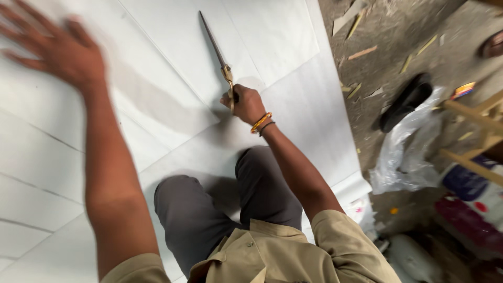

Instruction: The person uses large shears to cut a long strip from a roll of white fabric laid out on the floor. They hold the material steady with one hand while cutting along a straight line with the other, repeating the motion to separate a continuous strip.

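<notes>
I kneel on large white sheets (173,63) spread over the floor. My right hand (246,104) grips the brass handles of long scissors (216,50), whose blades point away from me along the sheet's edge. An orange bangle and a dark band circle that wrist. My left hand (55,44) is spread flat, fingers apart, pressing on the white sheet at the far left; it is blurred. My grey-trousered knees (225,194) rest on the sheet below the scissors.
To the right lies bare dirty floor (398,47) with wood scraps. A black sandal (406,102) lies beside a crumpled clear plastic bag (403,152). A wooden frame (477,136) and coloured packages (471,204) stand at the right edge.
</notes>
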Tool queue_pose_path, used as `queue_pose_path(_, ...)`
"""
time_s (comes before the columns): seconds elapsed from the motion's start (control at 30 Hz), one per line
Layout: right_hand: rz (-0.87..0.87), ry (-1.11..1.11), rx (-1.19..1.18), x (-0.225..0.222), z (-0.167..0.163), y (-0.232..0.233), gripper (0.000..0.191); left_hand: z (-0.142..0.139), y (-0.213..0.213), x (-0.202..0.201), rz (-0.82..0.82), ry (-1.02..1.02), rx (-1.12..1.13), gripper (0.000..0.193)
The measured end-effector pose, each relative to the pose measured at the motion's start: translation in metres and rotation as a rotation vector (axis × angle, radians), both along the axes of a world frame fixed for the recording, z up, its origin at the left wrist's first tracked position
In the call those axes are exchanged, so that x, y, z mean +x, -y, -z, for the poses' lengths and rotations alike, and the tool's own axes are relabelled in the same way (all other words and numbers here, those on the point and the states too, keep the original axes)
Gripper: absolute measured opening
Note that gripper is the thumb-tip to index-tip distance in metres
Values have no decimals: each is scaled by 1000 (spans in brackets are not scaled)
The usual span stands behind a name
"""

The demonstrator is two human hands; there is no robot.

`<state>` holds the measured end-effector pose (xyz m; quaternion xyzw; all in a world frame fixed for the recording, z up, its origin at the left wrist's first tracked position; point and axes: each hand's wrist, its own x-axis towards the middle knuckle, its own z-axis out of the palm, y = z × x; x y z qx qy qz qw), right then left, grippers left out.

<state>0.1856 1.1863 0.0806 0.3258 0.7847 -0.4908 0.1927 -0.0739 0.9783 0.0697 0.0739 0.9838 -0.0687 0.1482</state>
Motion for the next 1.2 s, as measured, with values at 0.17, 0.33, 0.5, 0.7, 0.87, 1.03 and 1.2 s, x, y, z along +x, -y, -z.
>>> queue_pose_path(0.17,-69,-74,-55,79,-11,-30,40,-16,-80,147,418,75,376,71)
queue_pose_path(0.33,107,-79,6,201,-29,-37,42,-31,-124,242,613,80,490,80)
queue_pose_path(0.5,288,176,-279,267,-34,-45,61,-26,-135,250,665,257,409,87)
queue_pose_path(0.7,261,176,-411,258,-11,-60,60,-2,-132,252,719,173,313,80)
queue_pose_path(0.87,247,121,-478,253,3,-72,60,9,-131,253,772,42,250,77)
queue_pose_path(1.03,235,67,-492,260,3,-75,60,11,-132,252,592,460,235,73)
queue_pose_path(1.2,199,83,-507,255,14,-79,63,19,-128,257,769,15,171,71)
